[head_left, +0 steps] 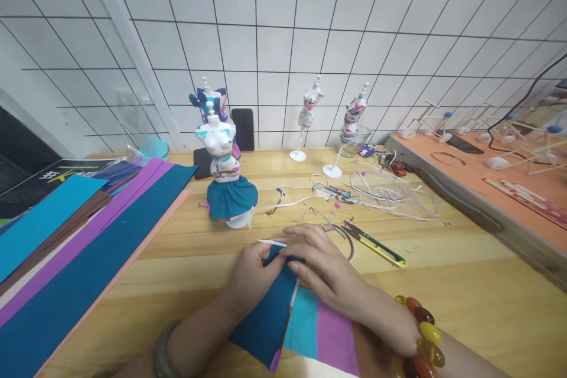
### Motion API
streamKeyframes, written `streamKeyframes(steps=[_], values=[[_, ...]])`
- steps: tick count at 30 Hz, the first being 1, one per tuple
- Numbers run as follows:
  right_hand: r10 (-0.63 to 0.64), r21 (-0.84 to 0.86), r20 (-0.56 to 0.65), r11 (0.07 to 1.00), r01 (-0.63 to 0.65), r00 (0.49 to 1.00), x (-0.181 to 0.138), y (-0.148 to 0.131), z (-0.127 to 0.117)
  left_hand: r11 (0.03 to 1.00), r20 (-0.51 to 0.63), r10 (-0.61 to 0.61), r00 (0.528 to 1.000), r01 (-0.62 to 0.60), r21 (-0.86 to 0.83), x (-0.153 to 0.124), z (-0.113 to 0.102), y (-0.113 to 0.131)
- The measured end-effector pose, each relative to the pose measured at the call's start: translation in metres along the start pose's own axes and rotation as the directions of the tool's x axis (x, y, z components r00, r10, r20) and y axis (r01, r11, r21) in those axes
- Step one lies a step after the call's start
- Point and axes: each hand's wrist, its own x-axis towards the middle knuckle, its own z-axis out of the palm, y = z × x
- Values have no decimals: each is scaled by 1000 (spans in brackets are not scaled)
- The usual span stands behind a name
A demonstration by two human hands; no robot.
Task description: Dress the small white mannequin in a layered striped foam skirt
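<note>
In the head view, both my hands meet over a strip of dark teal fabric (266,322) at the near middle of the table. My left hand (254,276) pinches the strip's top left edge between thumb and fingers. Bent over the top right edge, my right hand (325,266) presses its fingertips onto the same fabric. A thin white ribbon (271,242) runs along the top edge, its tail trailing toward the small dress form (215,139) in a teal skirt (231,198). Underneath lies patchwork cloth (336,333) in turquoise, purple and brown.
Yellow-handled thread snips (376,246) lie right of my hands. Behind them are tangled ribbons (390,192) and scraps. Two bare-stand dress forms (310,103) (354,112) stand near the wall. Long fabric strips (101,248) cover the left side; an orange board (487,171) borders the right.
</note>
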Motion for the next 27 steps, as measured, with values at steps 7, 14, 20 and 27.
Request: streamKeyframes(steps=[7,14,20,27], values=[[-62,74,122,996,53,991,4,-16,-2,976,113,130,985,-147,161,-7,3,1],[-21,222,-50,975,31,999,4,-10,-4,973,51,78,996,-87,212,-1,1,-6],[86,217,-128,975,-57,988,2,-8,3,935,63,169,984,-180,306,-4,5,2],[78,311,-22,948,-68,997,-2,-14,5,868,112,200,973,-229,442,-7,7,2]])
